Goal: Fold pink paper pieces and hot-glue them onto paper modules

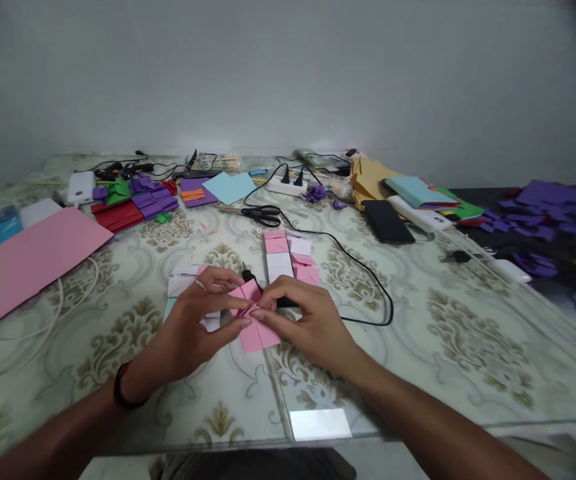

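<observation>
A folded piece of pink paper [259, 333] is held just above the table between my two hands. My left hand [202, 313] pinches it from the left, thumb and forefinger closed on its middle. From the right, my right hand [301, 313] grips the same fold with thumb and fingers. Creases cross the paper, and part of it is hidden by my fingertips. Behind it lies a black tool with a pointed tip [248, 274], mostly covered by the hands. White and pink folded pieces [279, 257] lie beyond my right hand, and more white pieces [181, 283] sit partly behind my left hand.
A large pink sheet [38, 260] covers the left side. Scissors [262, 215], a power strip [287, 185] and a black phone [388, 221] lie farther back. A black cable [368, 267] loops right of my hands. Purple paper pieces [558, 210] are heaped at the far right.
</observation>
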Tool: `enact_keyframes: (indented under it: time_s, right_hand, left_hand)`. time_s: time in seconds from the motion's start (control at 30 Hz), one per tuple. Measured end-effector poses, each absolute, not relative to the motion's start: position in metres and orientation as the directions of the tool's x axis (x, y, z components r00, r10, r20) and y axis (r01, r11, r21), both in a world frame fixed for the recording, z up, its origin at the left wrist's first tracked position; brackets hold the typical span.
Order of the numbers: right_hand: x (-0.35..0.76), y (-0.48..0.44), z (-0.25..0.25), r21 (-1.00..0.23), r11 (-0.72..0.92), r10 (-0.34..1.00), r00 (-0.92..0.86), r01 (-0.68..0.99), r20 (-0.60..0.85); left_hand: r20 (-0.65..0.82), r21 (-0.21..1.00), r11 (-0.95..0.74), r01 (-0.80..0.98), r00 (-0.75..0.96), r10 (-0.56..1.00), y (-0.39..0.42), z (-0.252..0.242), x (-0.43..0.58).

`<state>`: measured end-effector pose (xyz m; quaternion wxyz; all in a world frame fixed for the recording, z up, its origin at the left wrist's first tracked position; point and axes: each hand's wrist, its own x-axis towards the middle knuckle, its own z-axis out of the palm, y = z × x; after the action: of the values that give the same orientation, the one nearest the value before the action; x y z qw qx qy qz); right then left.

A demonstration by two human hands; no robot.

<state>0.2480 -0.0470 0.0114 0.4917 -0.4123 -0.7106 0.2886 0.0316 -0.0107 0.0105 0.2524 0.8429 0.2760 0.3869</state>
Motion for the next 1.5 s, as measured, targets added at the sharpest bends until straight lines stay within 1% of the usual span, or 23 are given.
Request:
enact_keyframes:
  time_s: [0.1,0.3,0.43,0.53,0.6,0.73,0.9,0.97,1.03,1.07,1.13,1.2,1.23,1.37,1.5]
  right_hand:
    - [0.247,-0.046,0.010,-0.815,0.486,0.874,-0.160,0.316,0.459]
    - [0.248,-0.045,0.006,-0.757,0.566,0.824,-0.197,0.327,0.530]
    - [0.249,-0.045,0.004,-0.749,0.576,0.817,-0.220,0.326,0.533]
    - [0.248,-0.045,0.003,-0.732,0.603,0.798,-0.261,0.317,0.544]
    - [0.247,-0.045,0.003,-0.745,0.595,0.803,-0.265,0.302,0.534]
    - [0.245,-0.045,0.003,-0.776,0.565,0.822,-0.273,0.280,0.500]
    - [0.246,-0.046,0.005,-0.741,0.586,0.809,-0.284,0.328,0.514]
    - [0.249,-0.046,0.007,-0.747,0.574,0.819,-0.249,0.337,0.517]
    - [0.253,-0.047,0.009,-0.783,0.537,0.842,-0.154,0.313,0.516]
    - [0.255,-0.047,0.010,-0.805,0.517,0.853,-0.098,0.291,0.513]
    - [0.258,-0.046,0.012,-0.829,0.499,0.859,-0.015,0.251,0.512]
    - [0.259,-0.047,0.012,-0.814,0.523,0.843,-0.013,0.251,0.538]
    - [0.259,-0.047,0.012,-0.791,0.551,0.826,-0.037,0.265,0.563]
    - [0.253,-0.051,0.013,-0.681,0.669,0.739,-0.167,0.297,0.653]
    - [0.250,-0.055,0.015,-0.644,0.701,0.709,-0.194,0.307,0.678]
  left_hand:
    - [0.497,0.668,-0.697,0.260,0.542,0.678,-0.009,0.009,0.032]
    - [0.488,0.698,-0.666,0.264,0.506,0.711,-0.010,0.010,0.031]
    - [0.492,0.660,-0.683,0.312,0.507,0.707,-0.011,0.012,0.030]
    - [0.517,0.626,-0.723,0.291,0.539,0.664,-0.011,0.014,0.031]
    - [0.525,0.620,-0.734,0.278,0.548,0.651,-0.011,0.017,0.031]
    - [0.470,0.660,-0.691,0.293,0.556,0.685,-0.013,0.019,0.032]
    - [0.409,0.664,-0.671,0.331,0.591,0.696,-0.013,0.019,0.032]
    - [0.379,0.692,-0.626,0.360,0.557,0.739,-0.012,0.021,0.031]
    - [0.316,0.790,-0.512,0.337,0.491,0.812,-0.010,0.022,0.030]
    - [0.275,0.854,-0.434,0.286,0.460,0.844,-0.010,0.023,0.029]
    - [0.196,0.954,-0.273,0.126,0.427,0.883,-0.008,0.023,0.029]
    - [0.145,0.988,-0.157,-0.006,0.412,0.900,-0.008,0.022,0.030]
    - [0.130,0.991,-0.123,-0.042,0.406,0.905,-0.008,0.021,0.030]
    - [0.102,0.994,-0.073,-0.083,0.429,0.897,-0.009,0.017,0.031]
    - [0.120,0.993,-0.110,-0.048,0.480,0.869,-0.009,0.015,0.030]
